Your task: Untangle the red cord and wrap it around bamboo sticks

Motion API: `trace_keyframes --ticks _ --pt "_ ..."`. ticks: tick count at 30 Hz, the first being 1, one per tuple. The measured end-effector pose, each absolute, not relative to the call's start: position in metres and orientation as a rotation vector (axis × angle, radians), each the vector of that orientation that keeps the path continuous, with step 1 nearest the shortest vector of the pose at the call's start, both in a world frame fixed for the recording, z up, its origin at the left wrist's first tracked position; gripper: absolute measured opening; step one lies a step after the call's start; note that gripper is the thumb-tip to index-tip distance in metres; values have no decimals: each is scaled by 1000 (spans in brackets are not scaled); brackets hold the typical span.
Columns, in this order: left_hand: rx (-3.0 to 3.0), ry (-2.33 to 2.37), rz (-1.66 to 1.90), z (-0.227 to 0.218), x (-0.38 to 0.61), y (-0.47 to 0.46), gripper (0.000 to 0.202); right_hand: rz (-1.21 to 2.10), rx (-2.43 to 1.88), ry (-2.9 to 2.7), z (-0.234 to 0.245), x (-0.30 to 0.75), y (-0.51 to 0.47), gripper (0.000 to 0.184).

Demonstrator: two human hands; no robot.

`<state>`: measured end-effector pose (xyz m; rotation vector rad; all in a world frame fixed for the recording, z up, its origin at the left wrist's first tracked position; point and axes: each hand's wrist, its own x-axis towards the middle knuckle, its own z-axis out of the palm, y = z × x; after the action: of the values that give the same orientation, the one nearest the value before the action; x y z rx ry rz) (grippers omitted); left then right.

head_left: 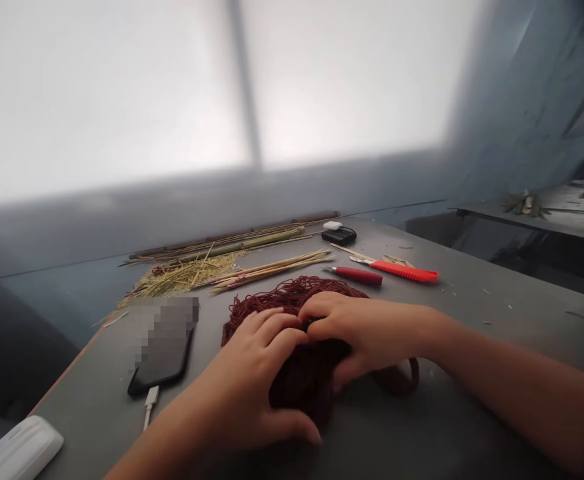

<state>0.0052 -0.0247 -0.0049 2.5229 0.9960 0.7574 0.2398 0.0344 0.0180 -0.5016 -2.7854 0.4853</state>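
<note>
A bundle of thin dark red cord lies on the grey table, its strands heaped at the far side and darker in the shade below my palms. My left hand rests over its left side, fingers stretched forward onto the strands and thumb spread wide towards me. From the right, my right hand curls its fingers into the top of the bundle, its thumb lower down against it. The fingertips of both hands almost meet. A loop of the cord sticks out under my right wrist. What lies between my palms is partly hidden.
Beyond the bundle lie a red-handled pointed tool, a red utility knife, thin pale sticks, straw-like shavings and long stalks. A phone with a white cable is at left, a white device nearer me.
</note>
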Motion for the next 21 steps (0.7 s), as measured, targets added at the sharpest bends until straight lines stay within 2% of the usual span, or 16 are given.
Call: trace_keyframes --ticks 2,8,12,16,19,21 --pt "2499 1117 721 -11 6 -20 46 413 -577 -2859 14 238 37 6" --pt "2155 1273 945 1 -2 -11 27 645 -896 -2429 25 237 38 17" --pt "1875 1262 1151 7 -8 -9 23 685 -1077 -2150 28 240 40 22" --pt "1746 1341 1226 0 -11 -3 23 591 -935 -2228 25 241 40 18" --pt "1792 1450 1263 -5 -12 1 19 374 -667 -2274 29 241 29 24" --pt "1841 1486 1290 -5 -12 2 21 401 -479 -2305 33 239 17 21"
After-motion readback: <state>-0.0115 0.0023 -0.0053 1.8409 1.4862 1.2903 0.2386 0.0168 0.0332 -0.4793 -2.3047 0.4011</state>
